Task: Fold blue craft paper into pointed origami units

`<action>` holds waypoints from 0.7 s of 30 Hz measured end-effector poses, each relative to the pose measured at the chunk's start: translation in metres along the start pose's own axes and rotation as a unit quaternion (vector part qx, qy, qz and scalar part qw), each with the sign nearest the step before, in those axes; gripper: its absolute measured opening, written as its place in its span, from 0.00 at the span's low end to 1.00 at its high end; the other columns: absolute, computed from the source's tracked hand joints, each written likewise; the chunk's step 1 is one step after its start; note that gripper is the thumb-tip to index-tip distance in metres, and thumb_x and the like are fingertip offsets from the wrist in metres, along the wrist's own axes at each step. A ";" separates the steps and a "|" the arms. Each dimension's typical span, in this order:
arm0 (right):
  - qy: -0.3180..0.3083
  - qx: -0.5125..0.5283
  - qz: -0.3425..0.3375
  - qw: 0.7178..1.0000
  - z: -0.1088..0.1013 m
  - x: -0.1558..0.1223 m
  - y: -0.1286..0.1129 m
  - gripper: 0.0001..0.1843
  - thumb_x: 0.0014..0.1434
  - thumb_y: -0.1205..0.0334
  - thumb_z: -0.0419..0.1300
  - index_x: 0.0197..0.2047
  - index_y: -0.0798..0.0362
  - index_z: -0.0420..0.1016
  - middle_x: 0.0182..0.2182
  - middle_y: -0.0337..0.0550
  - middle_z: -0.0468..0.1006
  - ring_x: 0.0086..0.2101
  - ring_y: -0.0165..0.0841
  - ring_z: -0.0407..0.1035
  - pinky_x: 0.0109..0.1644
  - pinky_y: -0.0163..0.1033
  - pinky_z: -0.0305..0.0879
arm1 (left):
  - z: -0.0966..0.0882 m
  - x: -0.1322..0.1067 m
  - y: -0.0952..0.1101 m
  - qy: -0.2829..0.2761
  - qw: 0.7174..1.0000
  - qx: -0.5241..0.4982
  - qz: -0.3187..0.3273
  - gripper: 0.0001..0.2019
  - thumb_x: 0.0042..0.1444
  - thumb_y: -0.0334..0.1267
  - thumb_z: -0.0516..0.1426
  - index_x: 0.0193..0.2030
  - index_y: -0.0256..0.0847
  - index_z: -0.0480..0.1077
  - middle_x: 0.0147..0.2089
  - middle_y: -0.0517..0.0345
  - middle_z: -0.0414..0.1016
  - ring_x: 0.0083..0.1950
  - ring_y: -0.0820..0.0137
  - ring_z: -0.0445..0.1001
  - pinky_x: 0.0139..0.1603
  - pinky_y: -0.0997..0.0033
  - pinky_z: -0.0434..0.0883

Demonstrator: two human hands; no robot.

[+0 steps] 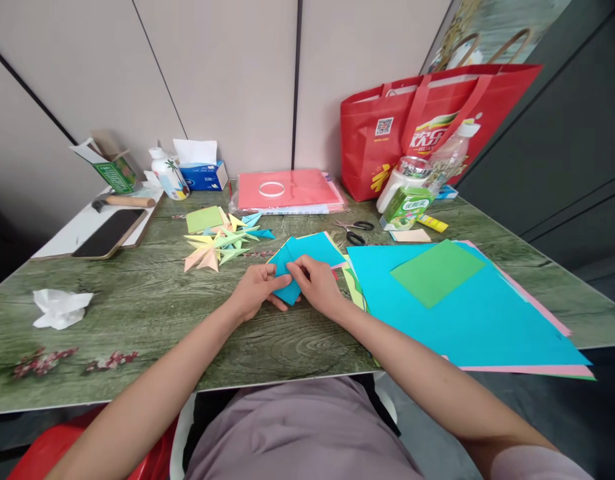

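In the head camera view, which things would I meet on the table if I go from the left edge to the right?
Crumpled white tissue → phone → pointed folded paper shapes → left hand → right hand, both pinching the blue paper → scissors → green paper square.

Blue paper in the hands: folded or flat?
Folded: blue paper shows a crease and pointed tip, pinched between left hand and right hand.
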State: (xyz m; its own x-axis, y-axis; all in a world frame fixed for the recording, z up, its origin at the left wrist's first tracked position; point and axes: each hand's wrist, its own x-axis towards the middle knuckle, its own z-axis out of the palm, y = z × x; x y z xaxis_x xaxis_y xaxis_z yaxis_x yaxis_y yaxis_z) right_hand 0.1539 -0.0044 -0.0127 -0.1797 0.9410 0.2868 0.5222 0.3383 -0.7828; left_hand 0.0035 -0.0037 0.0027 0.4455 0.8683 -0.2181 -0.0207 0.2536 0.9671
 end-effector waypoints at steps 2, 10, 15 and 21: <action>-0.002 0.025 0.005 1.000 0.000 0.000 0.000 0.14 0.60 0.56 0.49 0.26 0.53 0.61 0.19 0.34 0.67 0.16 0.24 0.63 0.23 0.32 0.54 | 0.000 0.000 0.000 -0.002 1.000 -0.007 0.000 0.15 0.44 0.43 0.63 0.31 0.32 0.69 0.26 0.53 0.76 0.27 0.67 0.76 0.20 0.74 0.73; 0.008 0.091 0.014 0.996 -0.001 -0.001 -0.001 0.14 0.58 0.52 0.51 0.26 0.52 0.63 0.18 0.33 0.66 0.15 0.24 0.61 0.19 0.31 0.55 | 0.002 0.000 0.002 -0.017 0.999 -0.027 0.007 0.15 0.44 0.43 0.63 0.32 0.33 0.68 0.26 0.53 0.76 0.28 0.67 0.76 0.20 0.74 0.73; 0.029 0.074 -0.001 0.997 -0.001 0.000 0.000 0.15 0.57 0.52 0.52 0.25 0.53 0.63 0.17 0.34 0.65 0.18 0.24 0.57 0.22 0.31 0.51 | 0.002 -0.002 0.004 -0.025 0.999 -0.023 0.010 0.16 0.44 0.43 0.63 0.33 0.32 0.67 0.26 0.51 0.77 0.27 0.66 0.76 0.20 0.73 0.73; 0.029 0.062 -0.013 0.998 -0.003 0.005 0.005 0.21 0.58 0.50 0.48 0.19 0.53 0.56 0.16 0.33 0.58 0.20 0.25 0.52 0.25 0.33 0.48 | 0.000 -0.002 0.004 -0.001 1.000 -0.023 0.007 0.18 0.43 0.43 0.63 0.36 0.32 0.68 0.28 0.50 0.77 0.28 0.64 0.77 0.20 0.73 0.73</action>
State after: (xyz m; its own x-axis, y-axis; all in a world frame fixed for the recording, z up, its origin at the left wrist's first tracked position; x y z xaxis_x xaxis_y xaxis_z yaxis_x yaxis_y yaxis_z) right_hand 0.1585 0.0025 -0.0133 -0.1416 0.9306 0.3374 0.4092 0.3654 -0.8361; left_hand 0.0023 -0.0040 0.0074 0.4468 0.8708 -0.2048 -0.0682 0.2615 0.9628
